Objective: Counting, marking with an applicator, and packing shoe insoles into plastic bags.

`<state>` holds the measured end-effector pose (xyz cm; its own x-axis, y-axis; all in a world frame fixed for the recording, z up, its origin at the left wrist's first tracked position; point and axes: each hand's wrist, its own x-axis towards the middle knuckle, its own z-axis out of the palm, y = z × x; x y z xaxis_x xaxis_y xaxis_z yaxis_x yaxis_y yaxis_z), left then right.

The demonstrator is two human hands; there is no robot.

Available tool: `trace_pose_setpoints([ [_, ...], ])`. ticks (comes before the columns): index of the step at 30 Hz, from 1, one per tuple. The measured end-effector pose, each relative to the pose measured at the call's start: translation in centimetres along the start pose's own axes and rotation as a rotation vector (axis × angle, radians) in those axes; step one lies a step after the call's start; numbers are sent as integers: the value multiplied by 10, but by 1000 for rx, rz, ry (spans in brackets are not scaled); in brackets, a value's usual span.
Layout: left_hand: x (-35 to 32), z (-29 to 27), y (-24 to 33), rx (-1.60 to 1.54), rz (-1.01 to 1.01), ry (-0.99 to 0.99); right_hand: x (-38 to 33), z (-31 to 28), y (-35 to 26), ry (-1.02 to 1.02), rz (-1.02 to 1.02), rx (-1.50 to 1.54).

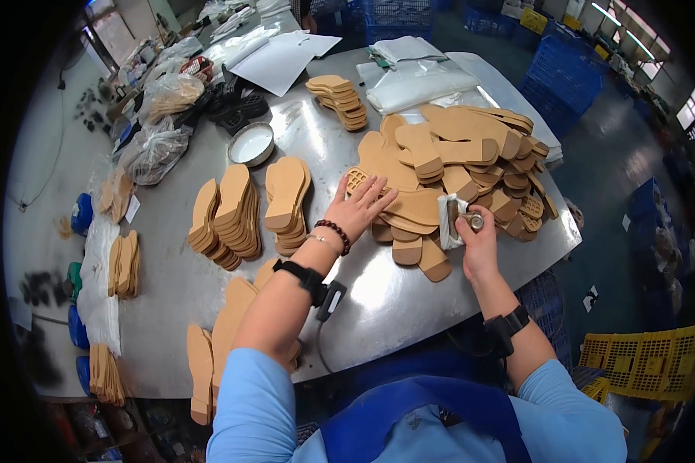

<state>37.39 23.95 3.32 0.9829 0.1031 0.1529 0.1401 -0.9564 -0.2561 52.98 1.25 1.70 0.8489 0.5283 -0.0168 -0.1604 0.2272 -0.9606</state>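
Left hand [359, 204]: fingers spread wide, flat on a tan sole [411, 205] | sole lies at 3 o'clock from the palm, long axis left-right, at the near edge of the sole pile [463, 147] | right hand [475, 235]: fingers closed around a small metal tool [468, 221] with white cloth | steel worktop [378, 293]; sole stacks [239, 208] at 9 o'clock.

round white-filled tin [250, 144], clear plastic bags [156, 147], blue crates [561, 77], yellow crate [649, 359]
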Motion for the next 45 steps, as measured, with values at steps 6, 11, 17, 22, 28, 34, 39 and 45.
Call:
trace_pose_setpoints([
  [6,44,24,-23,-338,164,-119,-43,-38,-13,-42,41,-72],
  [11,-45,-9,-11,-1408,-264,-365,-42,-73,-24,6,32,-41],
  [17,-170,39,50,-1750,-980,-564,-29,-16,-12,-176,102,-141],
  [22,-191,26,81,-637,-967,192,-82,49,55,-741,-315,-692],
  [28,-207,-8,110,-913,-930,201,-54,128,116,-960,-1070,-934],
  [34,-174,-16,155,-468,-188,-200,31,179,120,-840,-816,-1139],
  [39,-179,-35,144,-620,-221,-141,18,161,87,-459,-410,-799],
  [45,-223,-120,91,-923,-438,308,-37,123,73,-404,-311,-683],
])
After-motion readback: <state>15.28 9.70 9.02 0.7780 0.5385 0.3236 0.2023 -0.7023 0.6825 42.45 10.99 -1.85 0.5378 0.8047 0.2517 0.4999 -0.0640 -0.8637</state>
